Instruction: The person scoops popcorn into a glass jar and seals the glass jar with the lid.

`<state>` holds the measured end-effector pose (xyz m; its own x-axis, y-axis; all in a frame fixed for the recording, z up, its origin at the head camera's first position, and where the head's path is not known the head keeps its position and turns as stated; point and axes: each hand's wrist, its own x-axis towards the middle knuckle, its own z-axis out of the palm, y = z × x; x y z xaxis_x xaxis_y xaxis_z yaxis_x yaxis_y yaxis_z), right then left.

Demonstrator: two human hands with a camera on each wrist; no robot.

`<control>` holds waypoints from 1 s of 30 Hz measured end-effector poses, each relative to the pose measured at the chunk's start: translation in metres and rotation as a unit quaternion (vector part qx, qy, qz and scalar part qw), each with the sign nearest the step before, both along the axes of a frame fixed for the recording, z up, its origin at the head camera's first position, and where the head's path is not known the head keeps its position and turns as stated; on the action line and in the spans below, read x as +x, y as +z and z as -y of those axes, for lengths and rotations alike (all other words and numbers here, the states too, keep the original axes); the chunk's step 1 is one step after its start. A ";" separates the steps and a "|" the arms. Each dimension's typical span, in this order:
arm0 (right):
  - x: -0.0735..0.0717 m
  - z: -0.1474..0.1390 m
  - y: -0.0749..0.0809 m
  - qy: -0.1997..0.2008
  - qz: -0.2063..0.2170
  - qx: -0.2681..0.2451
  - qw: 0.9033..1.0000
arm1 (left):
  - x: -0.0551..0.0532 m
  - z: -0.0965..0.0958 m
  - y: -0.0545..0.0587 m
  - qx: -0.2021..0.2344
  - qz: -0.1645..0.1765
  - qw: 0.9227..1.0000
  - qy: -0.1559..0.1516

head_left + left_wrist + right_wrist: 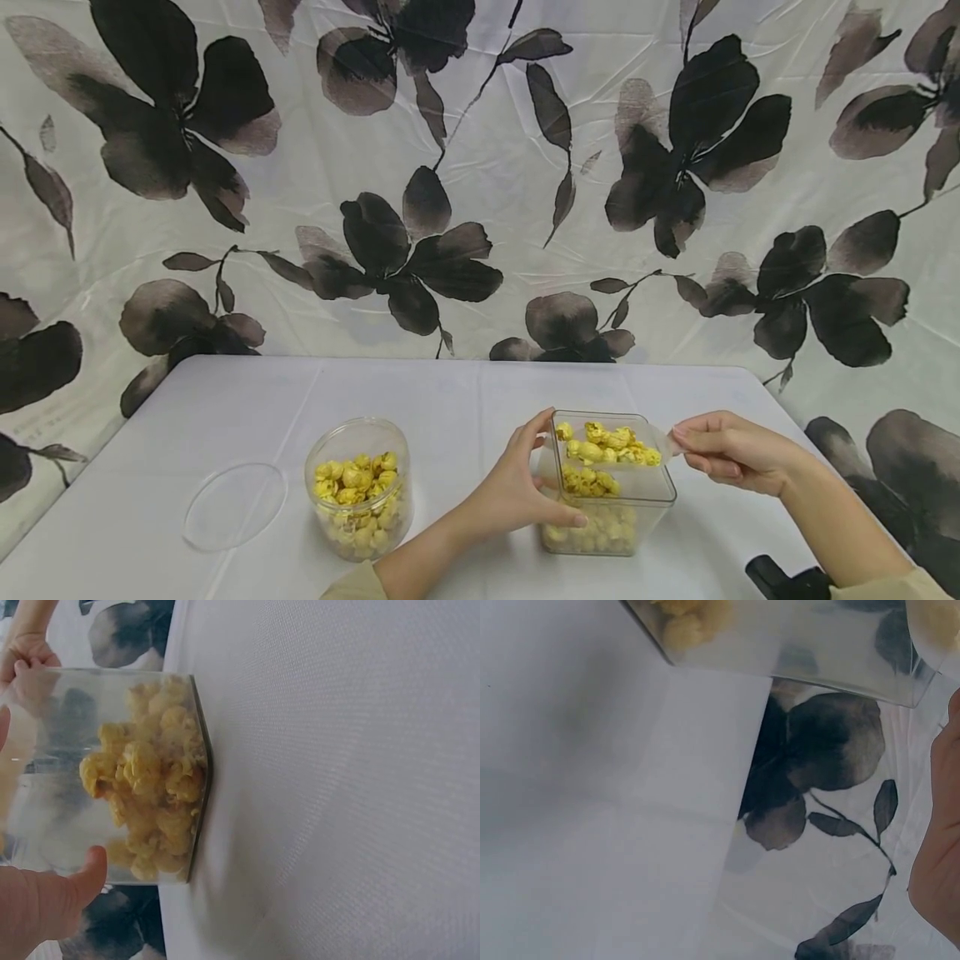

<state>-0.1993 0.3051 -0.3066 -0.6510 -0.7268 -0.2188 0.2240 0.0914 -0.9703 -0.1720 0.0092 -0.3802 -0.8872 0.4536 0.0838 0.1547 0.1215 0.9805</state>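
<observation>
Left hand (513,487) gripping one square container (630,502), right hand (738,454) pinching one scoop (664,442) at three o'clock, one round jar (360,442) at nine o'clock

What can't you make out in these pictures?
Head view: the grip of the translucent pale scoop, hidden by the right hand.
Head view: what the black object is, cut off by the bottom edge.
Left wrist view: most fingers of the left hand, cut off by the left edge.
Right wrist view: yellow popcorn, blurred and cut by the top edge.
</observation>
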 end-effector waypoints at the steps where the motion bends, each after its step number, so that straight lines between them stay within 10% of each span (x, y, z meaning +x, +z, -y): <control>1: 0.000 0.000 0.001 -0.001 0.000 0.000 1.000 | 0.000 0.000 0.000 0.000 0.000 1.000 0.000; 30: -0.001 0.001 0.019 0.004 0.017 -0.015 1.000 | 0.002 0.000 0.002 0.015 -0.001 1.000 0.006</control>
